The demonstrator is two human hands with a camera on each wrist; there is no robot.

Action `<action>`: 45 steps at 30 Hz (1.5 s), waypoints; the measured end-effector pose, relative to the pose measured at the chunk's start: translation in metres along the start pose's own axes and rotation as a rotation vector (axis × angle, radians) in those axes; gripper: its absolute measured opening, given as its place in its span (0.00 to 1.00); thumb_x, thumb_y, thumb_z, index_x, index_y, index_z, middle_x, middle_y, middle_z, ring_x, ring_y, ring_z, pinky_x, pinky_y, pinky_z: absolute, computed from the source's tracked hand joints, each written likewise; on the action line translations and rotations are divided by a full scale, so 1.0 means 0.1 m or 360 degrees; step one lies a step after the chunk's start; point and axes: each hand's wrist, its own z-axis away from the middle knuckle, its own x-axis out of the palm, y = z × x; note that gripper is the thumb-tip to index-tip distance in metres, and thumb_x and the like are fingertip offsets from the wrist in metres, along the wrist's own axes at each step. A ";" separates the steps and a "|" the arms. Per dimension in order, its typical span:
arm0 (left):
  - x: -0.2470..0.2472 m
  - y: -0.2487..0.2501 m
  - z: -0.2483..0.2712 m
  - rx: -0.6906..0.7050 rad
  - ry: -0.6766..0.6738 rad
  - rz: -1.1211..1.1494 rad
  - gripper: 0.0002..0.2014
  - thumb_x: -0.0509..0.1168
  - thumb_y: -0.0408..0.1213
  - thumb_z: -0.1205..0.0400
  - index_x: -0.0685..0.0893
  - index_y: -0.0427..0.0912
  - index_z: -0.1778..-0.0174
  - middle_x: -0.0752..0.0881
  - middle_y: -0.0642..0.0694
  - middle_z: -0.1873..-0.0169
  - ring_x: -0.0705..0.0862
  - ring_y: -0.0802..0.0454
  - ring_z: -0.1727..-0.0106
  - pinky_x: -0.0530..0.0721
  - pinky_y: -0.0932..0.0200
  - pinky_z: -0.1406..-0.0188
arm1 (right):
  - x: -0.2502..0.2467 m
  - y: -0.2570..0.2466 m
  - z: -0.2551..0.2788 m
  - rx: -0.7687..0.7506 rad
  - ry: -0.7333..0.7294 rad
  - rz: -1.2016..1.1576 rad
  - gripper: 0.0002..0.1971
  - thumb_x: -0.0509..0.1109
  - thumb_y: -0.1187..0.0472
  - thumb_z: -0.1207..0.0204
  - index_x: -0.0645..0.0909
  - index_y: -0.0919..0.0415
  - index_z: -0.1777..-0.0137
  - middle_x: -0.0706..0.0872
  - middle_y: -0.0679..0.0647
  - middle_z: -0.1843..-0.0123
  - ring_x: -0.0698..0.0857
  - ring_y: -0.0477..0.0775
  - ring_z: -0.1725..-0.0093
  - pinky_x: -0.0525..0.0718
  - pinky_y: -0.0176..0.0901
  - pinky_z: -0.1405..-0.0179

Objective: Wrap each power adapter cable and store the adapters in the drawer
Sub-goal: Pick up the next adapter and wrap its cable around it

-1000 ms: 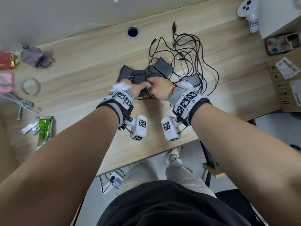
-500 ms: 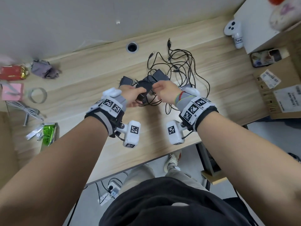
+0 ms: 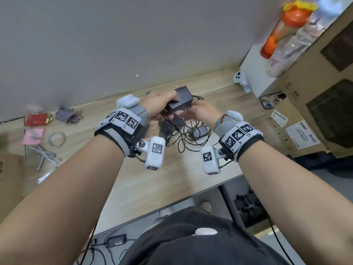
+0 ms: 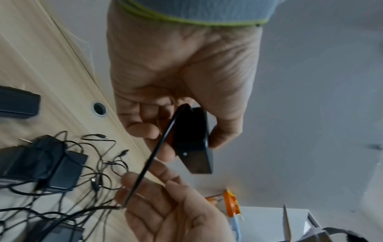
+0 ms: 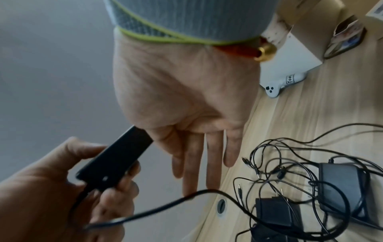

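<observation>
One black adapter (image 3: 181, 101) has been lifted clear of the pile on the counter (image 3: 149, 180) and is now gripped in the left hand (image 3: 156, 106). Its cable (image 4: 151, 157) now runs across the right hand's (image 3: 200, 113) extended fingers (image 5: 213, 160).

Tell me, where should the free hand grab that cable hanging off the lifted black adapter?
Probably close to the adapter, where the cable runs taut and straight. The right hand could close its grip from below; its fingers already lie under the cable. Lower down, it disappears into the tangle.
</observation>
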 end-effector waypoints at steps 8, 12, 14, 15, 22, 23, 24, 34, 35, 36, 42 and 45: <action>0.18 0.62 0.19 0.0155 0.0136 0.0446 0.18 0.62 0.55 0.16 0.81 0.40 0.53 0.85 0.44 0.70 0.83 0.50 0.75 0.78 0.63 0.76 | -0.22 -0.08 0.44 -0.0286 -0.0229 0.0281 0.27 0.62 0.37 0.18 0.84 0.57 0.67 0.82 0.54 0.72 0.76 0.48 0.73 0.73 0.39 0.62; 0.23 0.76 0.30 0.0211 0.0141 0.0402 0.26 0.58 0.63 0.16 0.80 0.40 0.57 0.82 0.45 0.74 0.82 0.51 0.75 0.78 0.62 0.77 | -0.37 -0.13 0.58 -0.0416 -0.0016 0.0377 0.21 0.65 0.48 0.16 0.83 0.59 0.66 0.66 0.42 0.82 0.63 0.42 0.80 0.62 0.31 0.77; 0.26 0.80 0.35 0.0247 0.0142 0.0234 0.27 0.57 0.65 0.17 0.79 0.42 0.58 0.82 0.46 0.74 0.83 0.52 0.76 0.79 0.64 0.78 | -0.49 -0.17 0.65 -0.0428 0.0121 0.0391 0.19 0.65 0.50 0.15 0.86 0.62 0.61 0.65 0.42 0.84 0.64 0.41 0.82 0.62 0.30 0.78; 0.27 0.80 0.36 0.0282 0.0159 0.0118 0.27 0.57 0.66 0.18 0.79 0.42 0.58 0.83 0.46 0.72 0.85 0.53 0.75 0.80 0.65 0.79 | -0.54 -0.18 0.65 -0.0437 0.0161 0.0397 0.18 0.65 0.50 0.15 0.87 0.61 0.60 0.66 0.42 0.84 0.65 0.40 0.82 0.63 0.31 0.76; 0.29 0.75 0.37 0.0307 0.0057 -0.0095 0.23 0.67 0.60 0.20 0.80 0.40 0.48 0.83 0.43 0.61 0.88 0.50 0.72 0.77 0.70 0.85 | -0.83 -0.36 0.60 -0.0369 0.0331 -0.0027 0.28 0.60 0.35 0.18 0.90 0.58 0.55 0.61 0.43 0.77 0.61 0.44 0.78 0.61 0.34 0.78; 0.29 0.74 0.36 0.0324 0.0026 -0.0125 0.21 0.68 0.58 0.20 0.80 0.40 0.49 0.83 0.44 0.63 0.86 0.51 0.74 0.74 0.71 0.86 | -0.84 -0.38 0.60 -0.0348 0.0319 -0.0082 0.28 0.60 0.34 0.19 0.88 0.59 0.57 0.60 0.44 0.75 0.59 0.46 0.76 0.59 0.35 0.79; 0.30 0.73 0.36 0.0340 -0.0004 -0.0154 0.20 0.68 0.57 0.20 0.80 0.41 0.51 0.82 0.44 0.64 0.85 0.51 0.74 0.73 0.71 0.87 | -0.85 -0.41 0.61 -0.0345 0.0294 -0.0106 0.26 0.61 0.34 0.20 0.85 0.57 0.61 0.60 0.45 0.74 0.58 0.47 0.75 0.57 0.36 0.79; 0.39 0.79 0.41 0.0305 0.0125 0.0004 0.21 0.71 0.60 0.23 0.82 0.43 0.58 0.86 0.45 0.68 0.82 0.54 0.79 0.70 0.69 0.88 | -0.70 -0.47 0.62 -0.0499 0.0249 -0.0030 0.28 0.66 0.41 0.18 0.76 0.51 0.80 0.59 0.52 0.72 0.57 0.50 0.74 0.54 0.47 0.72; 0.39 0.79 0.41 0.0307 0.0146 0.0029 0.22 0.72 0.60 0.24 0.83 0.43 0.59 0.85 0.46 0.70 0.81 0.54 0.81 0.70 0.69 0.88 | -0.68 -0.48 0.62 -0.0509 0.0237 -0.0040 0.28 0.66 0.42 0.18 0.78 0.49 0.81 0.59 0.53 0.72 0.57 0.50 0.74 0.54 0.47 0.72; 0.38 0.79 0.41 0.0307 0.0151 0.0052 0.22 0.73 0.60 0.26 0.84 0.42 0.59 0.85 0.46 0.71 0.79 0.55 0.82 0.69 0.69 0.88 | -0.67 -0.48 0.63 -0.0521 0.0217 -0.0044 0.28 0.65 0.42 0.17 0.79 0.48 0.81 0.59 0.53 0.71 0.57 0.51 0.74 0.54 0.47 0.71; 0.23 0.78 0.38 0.0293 0.0203 0.0070 0.22 0.80 0.59 0.33 0.88 0.43 0.57 0.86 0.48 0.69 0.77 0.55 0.79 0.71 0.66 0.84 | -0.75 -0.43 0.72 -0.0555 0.0182 0.0072 0.22 0.68 0.49 0.17 0.88 0.71 0.53 0.64 0.40 0.83 0.60 0.43 0.80 0.59 0.35 0.76; 0.19 0.77 0.35 0.0275 0.0246 0.0034 0.30 0.81 0.64 0.41 0.91 0.44 0.53 0.89 0.49 0.65 0.79 0.53 0.75 0.72 0.64 0.76 | -0.77 -0.40 0.78 -0.0579 0.0195 0.0178 0.14 0.71 0.57 0.18 0.89 0.69 0.51 0.77 0.36 0.83 0.74 0.34 0.78 0.69 0.24 0.71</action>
